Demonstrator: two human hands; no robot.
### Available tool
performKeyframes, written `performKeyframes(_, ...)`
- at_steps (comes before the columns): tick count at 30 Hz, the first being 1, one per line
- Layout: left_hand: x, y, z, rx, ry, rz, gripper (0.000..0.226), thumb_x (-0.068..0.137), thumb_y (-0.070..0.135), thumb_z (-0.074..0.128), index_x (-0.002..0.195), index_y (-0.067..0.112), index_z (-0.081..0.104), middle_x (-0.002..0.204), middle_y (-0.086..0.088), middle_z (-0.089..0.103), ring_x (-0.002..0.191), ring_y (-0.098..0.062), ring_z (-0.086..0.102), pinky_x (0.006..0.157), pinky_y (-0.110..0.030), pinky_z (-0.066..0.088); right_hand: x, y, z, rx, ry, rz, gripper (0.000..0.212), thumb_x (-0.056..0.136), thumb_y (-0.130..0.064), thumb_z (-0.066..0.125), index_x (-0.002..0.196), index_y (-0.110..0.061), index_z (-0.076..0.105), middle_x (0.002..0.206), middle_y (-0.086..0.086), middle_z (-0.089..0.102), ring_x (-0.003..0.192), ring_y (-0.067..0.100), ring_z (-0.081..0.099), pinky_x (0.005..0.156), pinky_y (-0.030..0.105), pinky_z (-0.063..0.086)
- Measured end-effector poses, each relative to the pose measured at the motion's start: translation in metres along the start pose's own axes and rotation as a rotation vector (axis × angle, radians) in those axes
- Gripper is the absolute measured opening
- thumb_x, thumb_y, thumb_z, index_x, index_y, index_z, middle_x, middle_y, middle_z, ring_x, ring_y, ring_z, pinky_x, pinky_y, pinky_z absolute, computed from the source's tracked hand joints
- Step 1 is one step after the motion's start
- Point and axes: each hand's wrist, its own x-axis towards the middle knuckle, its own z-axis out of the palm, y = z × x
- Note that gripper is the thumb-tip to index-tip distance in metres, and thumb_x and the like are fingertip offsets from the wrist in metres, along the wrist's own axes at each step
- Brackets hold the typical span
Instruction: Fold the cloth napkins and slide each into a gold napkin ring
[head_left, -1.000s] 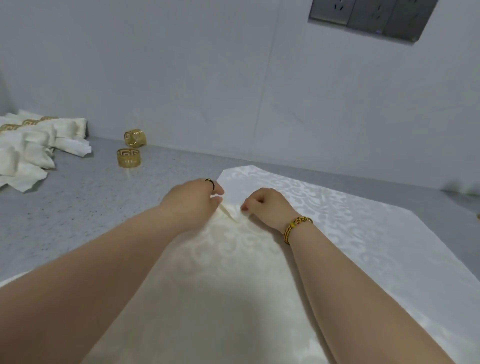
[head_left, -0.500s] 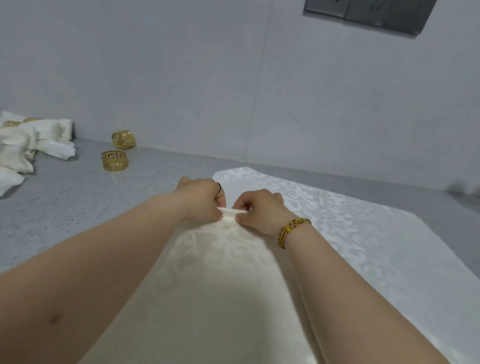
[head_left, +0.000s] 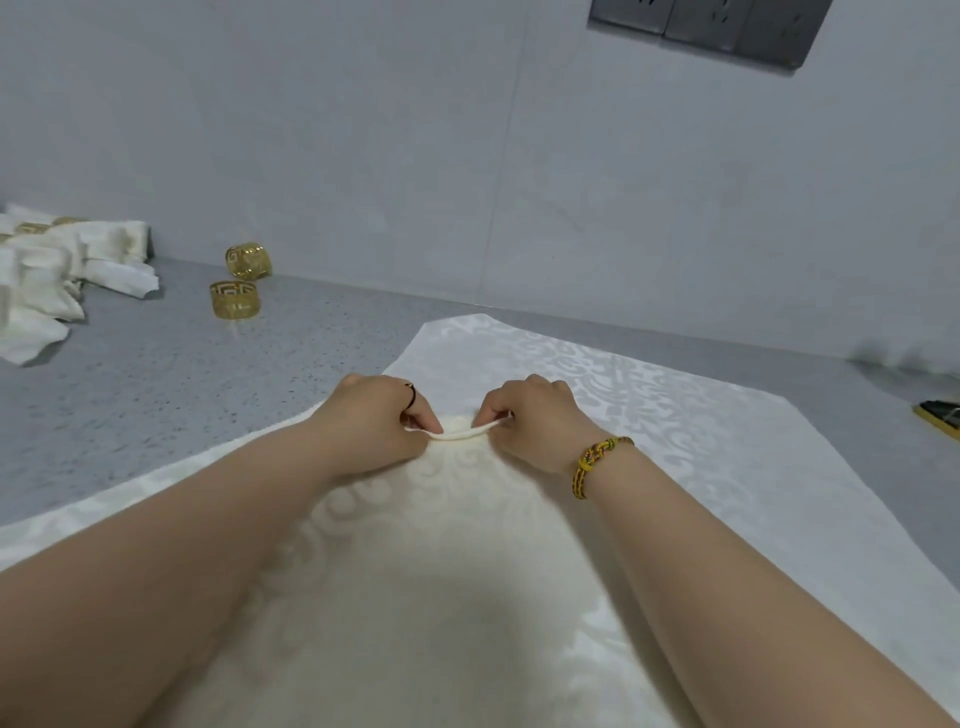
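A raised fold of the napkin (head_left: 649, 415) on the table (head_left: 156, 395) was pinched by the left hand (head_left: 376, 423) and right hand (head_left: 535, 421).

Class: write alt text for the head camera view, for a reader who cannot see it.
The left hand and right hand pinch a raised fold in a cream napkin spread on a grey counter. Two empty gold rings sit far left, beside ringed napkins.

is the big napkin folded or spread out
Mostly spread: the napkin lies flat on the counter, with only a small pleat pinched between the left hand and right hand.
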Motion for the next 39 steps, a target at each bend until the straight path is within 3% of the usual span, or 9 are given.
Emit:
performKeyframes(2, -0.003, 0.001, -0.003, -0.064, -0.052, -0.041, 0.014, 0.085, 0.017, 0.058, 0.083, 0.017, 0.072, 0.082, 0.012, 0.065, 0.083, -0.005, 0.058, 0.081, -0.006, 0.032, -0.003, 0.000, 0.002, 0.041, 0.033, 0.019, 0.035, 0.086, 0.000, 0.040, 0.098, -0.020, 0.068, 0.074, -0.016, 0.042, 0.091, 0.010, 0.031, 0.081, 0.025, 0.018)
performKeyframes(6, 0.000, 0.002, -0.001, -0.056, -0.062, -0.164, 0.026, 0.088, 0.022, 0.052, 0.064, 0.029, 0.057, 0.094, 0.011, 0.065, 0.103, -0.014, 0.056, 0.099, -0.028, 0.034, -0.004, 0.000, 0.002, 0.051, 0.012, 0.055, 0.024, 0.088, -0.016, 0.045, 0.094, -0.018, 0.068, 0.083, -0.010, 0.058, 0.095, 0.013, 0.039, 0.083, 0.026, 0.020)
performKeyframes(9, 0.004, 0.003, 0.006, 0.077, 0.060, -0.205, 0.007, 0.088, 0.025, 0.055, 0.093, 0.029, 0.059, 0.099, 0.012, 0.052, 0.116, -0.016, 0.046, 0.097, -0.030, 0.026, -0.001, 0.002, -0.001, 0.009, -0.027, 0.088, 0.028, 0.091, -0.031, 0.045, 0.090, -0.015, 0.068, 0.094, 0.000, 0.065, 0.098, 0.017, 0.041, 0.083, 0.028, 0.020)
performKeyframes(12, 0.005, -0.002, 0.006, 0.150, 0.032, -0.232, 0.037, 0.088, 0.034, 0.055, 0.124, 0.032, 0.048, 0.131, 0.007, 0.045, 0.128, -0.016, 0.033, 0.100, -0.029, 0.019, 0.002, 0.004, -0.003, 0.010, -0.039, 0.101, 0.018, 0.087, -0.036, 0.056, 0.089, -0.020, 0.063, 0.100, -0.001, 0.061, 0.099, 0.017, 0.040, 0.087, 0.029, 0.023)
performKeyframes(16, 0.006, -0.008, 0.003, 0.061, 0.009, -0.234, 0.039, 0.086, 0.039, 0.058, 0.123, 0.032, 0.049, 0.121, 0.012, 0.054, 0.119, -0.010, 0.041, 0.086, -0.025, 0.015, 0.005, 0.002, -0.006, 0.109, -0.095, 0.125, 0.041, 0.083, -0.031, 0.063, 0.120, -0.021, 0.049, 0.119, -0.002, 0.051, 0.113, 0.018, 0.044, 0.088, 0.024, 0.021)
performKeyframes(20, 0.007, -0.007, 0.000, 0.124, -0.012, -0.243, 0.035, 0.084, 0.040, 0.060, 0.116, 0.030, 0.053, 0.103, 0.012, 0.051, 0.118, -0.011, 0.044, 0.094, -0.029, 0.018, 0.008, -0.007, -0.015, 0.062, -0.192, 0.086, 0.043, 0.086, -0.022, 0.059, 0.127, -0.024, 0.046, 0.103, -0.008, 0.046, 0.106, 0.017, 0.038, 0.087, 0.023, 0.022)
performKeyframes(26, 0.000, 0.001, -0.004, 0.172, 0.044, -0.189, 0.011, 0.084, 0.032, 0.061, 0.079, 0.031, 0.051, 0.070, 0.015, 0.046, 0.092, -0.012, 0.041, 0.079, -0.028, 0.014, 0.005, -0.018, -0.011, -0.063, -0.148, 0.040, 0.017, 0.083, -0.007, 0.050, 0.089, -0.023, 0.052, 0.084, -0.007, 0.050, 0.091, 0.016, 0.036, 0.084, 0.027, 0.023)
performKeyframes(30, -0.012, 0.007, -0.003, 0.340, 0.169, -0.032, 0.012, 0.085, 0.023, 0.056, 0.079, 0.031, 0.049, 0.078, 0.014, 0.046, 0.098, -0.011, 0.042, 0.076, -0.026, 0.012, -0.012, -0.019, -0.007, -0.175, -0.042, -0.047, 0.034, 0.080, 0.000, 0.044, 0.064, -0.028, 0.032, 0.069, -0.010, 0.040, 0.084, 0.015, 0.031, 0.074, 0.027, 0.018)
performKeyframes(39, -0.035, 0.011, -0.007, 0.294, -0.022, 0.002, 0.019, 0.089, 0.033, 0.048, 0.092, 0.024, 0.064, 0.100, 0.014, 0.058, 0.107, -0.011, 0.042, 0.088, -0.022, 0.017, -0.043, -0.021, -0.008, -0.113, -0.091, -0.028, 0.014, 0.086, -0.022, 0.050, 0.096, -0.020, 0.060, 0.097, -0.003, 0.058, 0.092, 0.016, 0.035, 0.085, 0.028, 0.024)
